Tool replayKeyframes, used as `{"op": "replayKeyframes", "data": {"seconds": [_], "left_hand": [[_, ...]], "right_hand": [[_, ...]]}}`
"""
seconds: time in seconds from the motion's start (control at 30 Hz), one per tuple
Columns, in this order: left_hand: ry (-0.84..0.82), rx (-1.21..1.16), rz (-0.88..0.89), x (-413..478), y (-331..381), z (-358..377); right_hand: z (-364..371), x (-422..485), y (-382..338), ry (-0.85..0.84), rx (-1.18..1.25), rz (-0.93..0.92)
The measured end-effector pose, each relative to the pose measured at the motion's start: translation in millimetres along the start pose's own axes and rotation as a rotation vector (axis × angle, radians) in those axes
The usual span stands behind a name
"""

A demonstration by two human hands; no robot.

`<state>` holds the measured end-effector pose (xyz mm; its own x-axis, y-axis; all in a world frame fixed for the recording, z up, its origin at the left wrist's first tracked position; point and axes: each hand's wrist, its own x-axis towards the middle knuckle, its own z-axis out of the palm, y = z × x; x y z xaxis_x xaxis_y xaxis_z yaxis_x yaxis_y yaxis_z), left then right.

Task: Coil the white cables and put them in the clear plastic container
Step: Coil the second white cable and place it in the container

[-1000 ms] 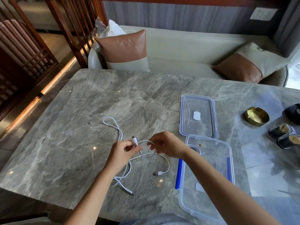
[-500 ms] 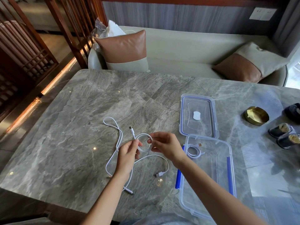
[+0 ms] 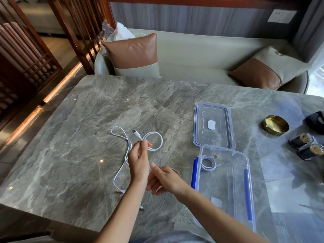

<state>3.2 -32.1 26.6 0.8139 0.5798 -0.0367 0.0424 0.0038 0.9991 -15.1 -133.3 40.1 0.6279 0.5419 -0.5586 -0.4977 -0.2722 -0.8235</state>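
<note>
Head view: left hand fingers pinch white cable; blurred right hand unreadable.

Motion blur on the right hand; white cable partly behind the left forearm.

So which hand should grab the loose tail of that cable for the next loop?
Right hand: it looks free and hangs near the trailing white cable, while the left hand pinches its loop.

glossy grey marble table, clear plastic container, shiny brass dish
</note>
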Motion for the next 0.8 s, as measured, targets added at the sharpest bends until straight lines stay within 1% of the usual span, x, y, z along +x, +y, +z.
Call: {"op": "replayKeyframes", "data": {"seconds": [0.13,0.2,0.43,0.47,0.57,0.67,0.7,0.73,0.8], "left_hand": [[-0.047,0.059,0.058,-1,4,0],[-0.040,0.101,0.081,-3,5,1],[-0.091,0.185,0.122,-2,11,1],[-0.089,0.195,0.113,-3,10,3],[-0.075,0.170,0.079,-7,9,5],[-0.072,0.101,0.072,-6,9,0],[-0.072,0.102,0.080,-6,9,-3],[-0.073,0.114,0.090,-5,7,-6],[-0.090,0.156,0.106,-5,2,-11]], "right_hand": [[-3,1,0,0.157,0.060,-0.149],[-5,0,-1,0.152,0.098,-0.179],[-4,-1,-3,0.056,0.243,-0.018],[-1,0,-4,0.029,0.334,0.011],[2,3,-7,-0.030,0.757,0.052],[-4,7,-10,0.035,1.146,0.071],[-8,9,-9,0.088,1.213,0.067],[-12,10,-8,0.148,1.211,0.052],[-20,14,-5,0.241,1.082,0.004]]}}
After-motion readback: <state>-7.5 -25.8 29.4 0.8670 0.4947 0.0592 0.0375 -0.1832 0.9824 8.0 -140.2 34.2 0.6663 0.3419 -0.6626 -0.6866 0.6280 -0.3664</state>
